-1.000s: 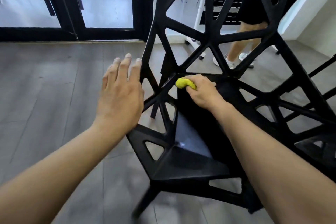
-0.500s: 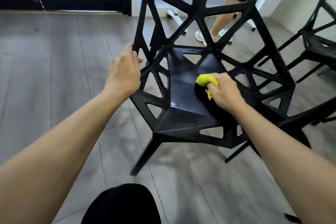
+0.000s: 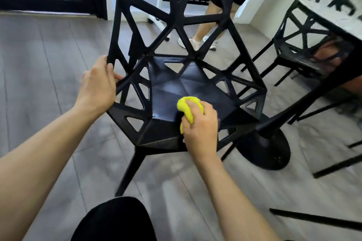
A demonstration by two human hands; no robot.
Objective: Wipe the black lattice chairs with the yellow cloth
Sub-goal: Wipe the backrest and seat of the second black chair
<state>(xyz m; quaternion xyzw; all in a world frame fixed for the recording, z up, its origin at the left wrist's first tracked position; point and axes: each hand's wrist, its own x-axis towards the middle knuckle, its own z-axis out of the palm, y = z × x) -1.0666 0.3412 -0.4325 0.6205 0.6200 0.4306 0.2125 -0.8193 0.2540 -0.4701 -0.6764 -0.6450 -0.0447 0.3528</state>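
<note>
cloth (image 3: pixel 188 109) on chair (image 3: pixel 176 84) seat, table (image 3: pixel 333 17) right

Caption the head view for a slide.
Right hand presses yellow cloth on black lattice chair seat; left hand grips its side.

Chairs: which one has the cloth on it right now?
The near chair at centre: the right hand presses the cloth on its seat, the left hand grips its side. The chair at the table is untouched.

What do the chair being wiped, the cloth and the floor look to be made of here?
Black lattice chair: probably moulded plastic or coated metal; one-piece angular struts, a semi-gloss seat showing soft reflections.
Yellow cloth: soft fabric, possibly microfibre; it bunches in the right hand, and its surface is matte.
Floor: grey wood-look planks, laminate or vinyl perhaps; long seams, faint grain, a low sheen.
</note>
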